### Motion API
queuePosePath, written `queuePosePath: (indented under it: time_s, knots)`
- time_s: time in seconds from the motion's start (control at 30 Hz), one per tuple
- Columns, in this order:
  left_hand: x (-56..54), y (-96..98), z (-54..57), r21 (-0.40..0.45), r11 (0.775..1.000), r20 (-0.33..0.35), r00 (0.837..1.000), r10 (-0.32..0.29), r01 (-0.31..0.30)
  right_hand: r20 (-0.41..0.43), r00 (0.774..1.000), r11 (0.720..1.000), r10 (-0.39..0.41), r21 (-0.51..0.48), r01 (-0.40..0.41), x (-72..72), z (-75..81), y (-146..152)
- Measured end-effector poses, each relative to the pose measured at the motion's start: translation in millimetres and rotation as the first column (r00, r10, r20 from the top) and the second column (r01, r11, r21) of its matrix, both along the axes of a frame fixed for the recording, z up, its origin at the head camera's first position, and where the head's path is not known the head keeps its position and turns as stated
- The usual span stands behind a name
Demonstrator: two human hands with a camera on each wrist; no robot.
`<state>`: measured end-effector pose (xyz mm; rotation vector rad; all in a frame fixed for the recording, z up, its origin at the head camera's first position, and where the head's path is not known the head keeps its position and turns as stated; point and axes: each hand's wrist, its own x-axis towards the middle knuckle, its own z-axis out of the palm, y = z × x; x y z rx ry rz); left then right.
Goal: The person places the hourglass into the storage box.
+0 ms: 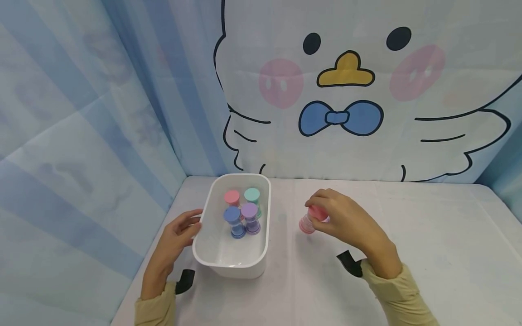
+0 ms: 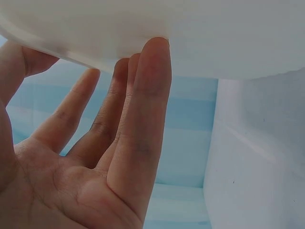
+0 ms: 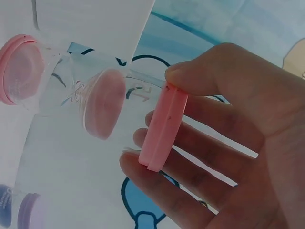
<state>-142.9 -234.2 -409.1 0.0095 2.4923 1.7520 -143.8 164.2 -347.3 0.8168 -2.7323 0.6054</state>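
Observation:
My right hand (image 1: 346,222) pinches a pink sand timer (image 1: 307,224) by its upper cap, thumb on one side and fingers on the other. Its clear glass and pink sand (image 3: 106,105) show in the right wrist view. The timer leans slightly, close over the table right of a white plastic bin (image 1: 240,272). Fingertips of my left hand (image 1: 173,242) touch the bin's left side, the fingers nearly straight. Inside the bin stand a pink timer (image 1: 232,198), a green timer (image 1: 252,194), a blue timer (image 1: 233,214) and a purple timer (image 1: 249,210).
A pale cloth covers the table (image 1: 428,235). Behind it hangs a curtain (image 1: 346,154) printed with a cartoon bird, and a blue striped curtain (image 1: 81,149) runs along the left side.

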Motion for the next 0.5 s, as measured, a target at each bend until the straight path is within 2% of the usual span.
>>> queuePosePath:
  time_s: [0.5]
  knots:
    - [-0.3,-0.5,-0.2,0.008,1.000,-0.012,1.000,-0.012,0.012,-0.057,0.998,1.000,0.026,-0.002,-0.026,-2.3,12.9,-21.7]
